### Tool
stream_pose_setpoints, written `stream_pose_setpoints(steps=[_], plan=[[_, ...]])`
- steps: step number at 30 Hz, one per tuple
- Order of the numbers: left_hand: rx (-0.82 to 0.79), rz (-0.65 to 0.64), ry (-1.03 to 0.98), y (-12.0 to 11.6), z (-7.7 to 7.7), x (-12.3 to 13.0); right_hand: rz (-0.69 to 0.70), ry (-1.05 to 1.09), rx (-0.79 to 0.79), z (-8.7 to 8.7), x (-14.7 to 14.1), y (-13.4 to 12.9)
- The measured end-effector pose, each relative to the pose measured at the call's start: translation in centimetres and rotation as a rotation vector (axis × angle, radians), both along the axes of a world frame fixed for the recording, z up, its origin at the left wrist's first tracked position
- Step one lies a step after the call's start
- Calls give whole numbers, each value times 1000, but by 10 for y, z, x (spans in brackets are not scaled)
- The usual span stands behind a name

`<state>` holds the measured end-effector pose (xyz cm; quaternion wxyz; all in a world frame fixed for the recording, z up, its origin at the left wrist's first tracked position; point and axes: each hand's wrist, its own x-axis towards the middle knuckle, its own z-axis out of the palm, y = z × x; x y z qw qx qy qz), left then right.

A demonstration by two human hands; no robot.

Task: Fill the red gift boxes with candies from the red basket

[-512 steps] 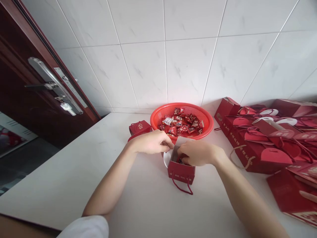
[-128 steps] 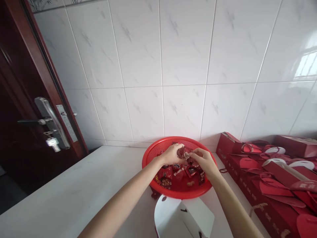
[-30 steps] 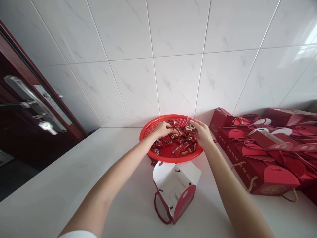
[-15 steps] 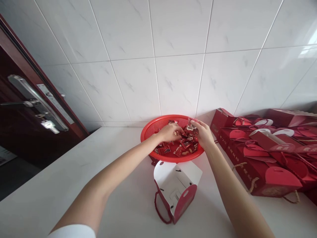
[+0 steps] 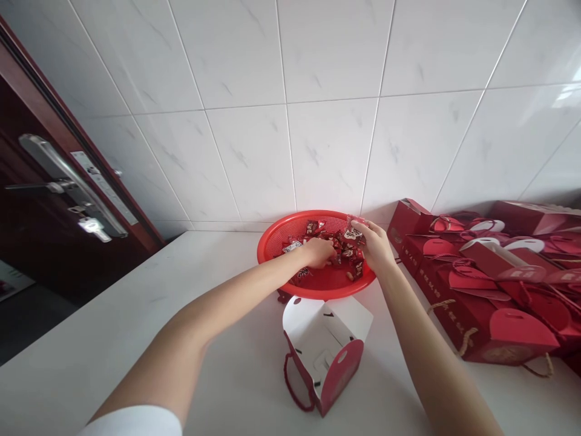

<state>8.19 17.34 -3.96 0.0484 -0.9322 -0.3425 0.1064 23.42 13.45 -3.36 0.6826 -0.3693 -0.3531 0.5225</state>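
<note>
A red plastic basket [image 5: 272, 241] holds many red wrapped candies [image 5: 351, 251]. My left hand [image 5: 319, 252] reaches down into it, its fingers curled among the candies; what they hold, if anything, is hidden. Over the basket's right side my right hand [image 5: 377, 245] is closed on a red candy packet [image 5: 354, 234] with white lettering. In front of the basket stands an open red gift box [image 5: 342, 369], white inside, with flaps spread and a red rope handle on its left.
Red gift boxes [image 5: 472, 312] with rope handles crowd the right of the white table [image 5: 227, 387]. A tiled wall [image 5: 327, 151] rises right behind the basket. At left is a dark red door [image 5: 27, 200] with keys [image 5: 94, 228] in its lock.
My left hand has curled its fingers and drawn candies toward the back, baring the basket's front floor. The right hand stays nearly in place, still holding the candy packet.
</note>
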Motion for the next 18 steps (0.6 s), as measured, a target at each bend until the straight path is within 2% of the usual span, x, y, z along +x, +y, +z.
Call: stream_pose_setpoints(steps=[1, 4, 6, 11, 18], plan=[[3, -26, -15, -1, 1, 4, -3, 0, -1, 0, 0, 0], [-64, -210, -76, -9, 0, 22, -14, -6, -2, 0, 0, -1], [-125, -275, -84, -12, -2, 33, -17, -10, -2, 0, 0, -2], [-165, -133, -45, -5, -3, 31, -16, -13, 11, -1, 1, -2], [-210, -19, -93, 0, 2, 22, 5, 17, 15, -3, 3, 0]])
